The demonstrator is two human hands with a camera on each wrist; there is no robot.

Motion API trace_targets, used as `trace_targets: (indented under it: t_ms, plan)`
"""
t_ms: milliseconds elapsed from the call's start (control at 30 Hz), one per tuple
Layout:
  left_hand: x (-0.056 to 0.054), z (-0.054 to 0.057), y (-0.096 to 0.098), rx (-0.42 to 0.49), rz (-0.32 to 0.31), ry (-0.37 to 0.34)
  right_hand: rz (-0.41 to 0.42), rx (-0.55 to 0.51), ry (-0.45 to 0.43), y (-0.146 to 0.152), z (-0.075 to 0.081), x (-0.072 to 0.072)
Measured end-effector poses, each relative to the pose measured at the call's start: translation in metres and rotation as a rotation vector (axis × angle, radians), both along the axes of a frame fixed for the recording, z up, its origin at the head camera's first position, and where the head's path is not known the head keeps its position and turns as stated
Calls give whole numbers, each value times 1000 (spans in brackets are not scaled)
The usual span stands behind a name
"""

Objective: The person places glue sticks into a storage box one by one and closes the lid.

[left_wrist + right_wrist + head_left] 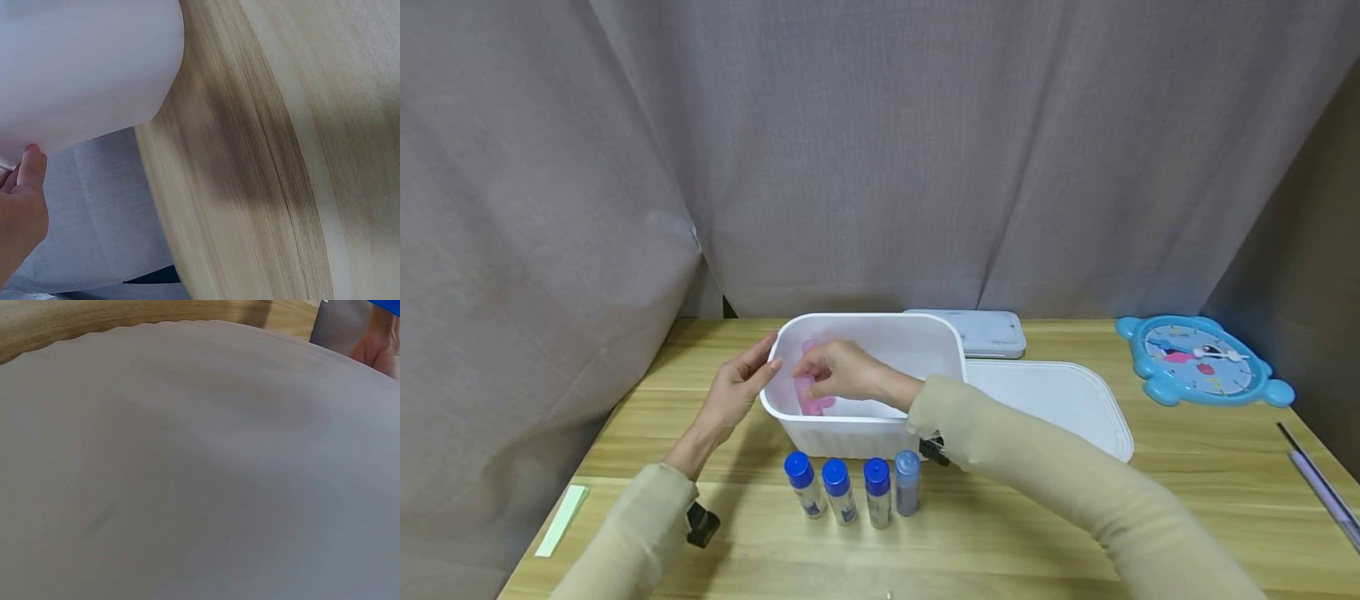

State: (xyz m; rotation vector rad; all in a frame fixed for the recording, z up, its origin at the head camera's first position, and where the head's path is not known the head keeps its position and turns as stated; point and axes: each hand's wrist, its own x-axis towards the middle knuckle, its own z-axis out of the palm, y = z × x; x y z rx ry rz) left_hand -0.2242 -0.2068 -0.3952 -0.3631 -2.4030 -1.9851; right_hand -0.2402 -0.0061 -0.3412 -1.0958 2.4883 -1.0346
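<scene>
A white plastic bin point(861, 429) stands on the wooden table. My left hand point(733, 396) grips its left rim, thumb on the rim and fingers along the outside. Reaching over the front wall, my right hand point(850, 372) is down inside the bin with bent fingers, pinching a pink translucent object point(808, 400) at the left end; its kind is unclear. The bin's wall point(94, 69) fills the upper left of the left wrist view and most of the right wrist view. In front stand several small bottles, three with dark blue caps point(836, 475) and one greyish-blue bottle point(907, 483).
A white lid point(1052, 400) lies flat to the bin's right, with a pale flat case point(988, 333) behind. A blue animal-shaped clock point(1206, 358) lies farther right. Purple and dark sticks point(1322, 487) are at the right edge, a pale green strip point(562, 521) at the left. Grey curtain point(850, 167) backs the table.
</scene>
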Motion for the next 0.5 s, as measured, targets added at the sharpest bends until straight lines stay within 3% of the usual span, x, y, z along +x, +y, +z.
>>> trace_targets:
  t_ms: [333,500]
  plan:
    - [-1,-1,0,2,6,0,25,30,-59,4,4,2]
    - [0,0,0,-3,10,1,5,-75,-45,28,18,10]
